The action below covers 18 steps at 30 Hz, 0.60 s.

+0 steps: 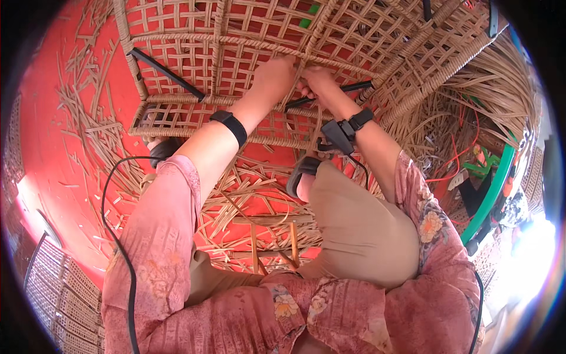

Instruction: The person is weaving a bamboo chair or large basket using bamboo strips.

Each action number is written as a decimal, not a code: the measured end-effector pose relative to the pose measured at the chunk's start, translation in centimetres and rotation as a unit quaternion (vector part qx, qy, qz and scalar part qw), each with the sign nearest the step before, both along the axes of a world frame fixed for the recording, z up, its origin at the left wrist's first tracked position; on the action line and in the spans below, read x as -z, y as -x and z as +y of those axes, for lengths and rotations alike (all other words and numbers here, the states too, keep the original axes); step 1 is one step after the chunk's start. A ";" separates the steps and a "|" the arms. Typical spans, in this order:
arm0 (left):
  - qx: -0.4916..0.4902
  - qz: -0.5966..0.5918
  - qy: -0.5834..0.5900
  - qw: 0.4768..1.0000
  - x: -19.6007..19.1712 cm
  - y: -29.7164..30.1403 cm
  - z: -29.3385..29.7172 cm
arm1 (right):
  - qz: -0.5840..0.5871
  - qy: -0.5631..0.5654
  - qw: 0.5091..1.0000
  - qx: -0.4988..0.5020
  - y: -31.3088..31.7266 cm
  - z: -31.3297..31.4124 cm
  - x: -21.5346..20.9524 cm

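Observation:
In front of me stands a large woven rattan framework (216,65), with open lattice panels between ribs wrapped in strip. My left hand (276,72) is at the lattice beside a middle rib, its fingers bent and largely hidden by the weave. Just right of that rib, my right hand (317,78) is closed, with curled fingertips close to the left hand. What either hand pinches is too small or hidden to make out. A black bar (168,74) is fixed across the framework's left part, and another black bar (357,86) lies by my right wrist.
Loose strips (100,138) litter the red floor covering (50,177). A thick bundle of long strips (495,79) lies at right, near a curved green edge (490,192). A small wooden stool (254,245) stands between my legs. Another woven panel (62,289) is at lower left.

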<state>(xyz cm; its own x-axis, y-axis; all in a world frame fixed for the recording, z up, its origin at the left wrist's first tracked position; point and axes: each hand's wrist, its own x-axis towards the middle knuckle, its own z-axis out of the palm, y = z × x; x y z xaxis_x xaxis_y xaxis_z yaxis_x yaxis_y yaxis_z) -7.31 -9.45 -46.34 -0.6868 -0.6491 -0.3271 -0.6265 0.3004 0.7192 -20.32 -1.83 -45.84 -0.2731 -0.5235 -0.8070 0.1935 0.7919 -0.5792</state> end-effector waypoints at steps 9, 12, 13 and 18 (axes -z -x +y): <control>0.229 -0.102 -0.089 0.964 -9.2 -1.8 0.7 | 0.192 0.120 0.970 -0.088 -1.3 0.7 -2.7; 0.318 -0.057 -0.075 0.943 -11.2 -2.0 5.4 | 0.268 0.103 0.940 -0.183 -0.8 0.6 -1.5; 0.402 -0.034 -0.103 0.909 -10.8 -1.8 6.7 | 0.241 0.111 0.950 -0.162 -0.4 0.8 -0.9; 0.362 -0.155 -0.450 0.801 -12.1 -0.5 2.9 | 0.222 0.202 0.949 -0.097 -0.7 1.1 -0.2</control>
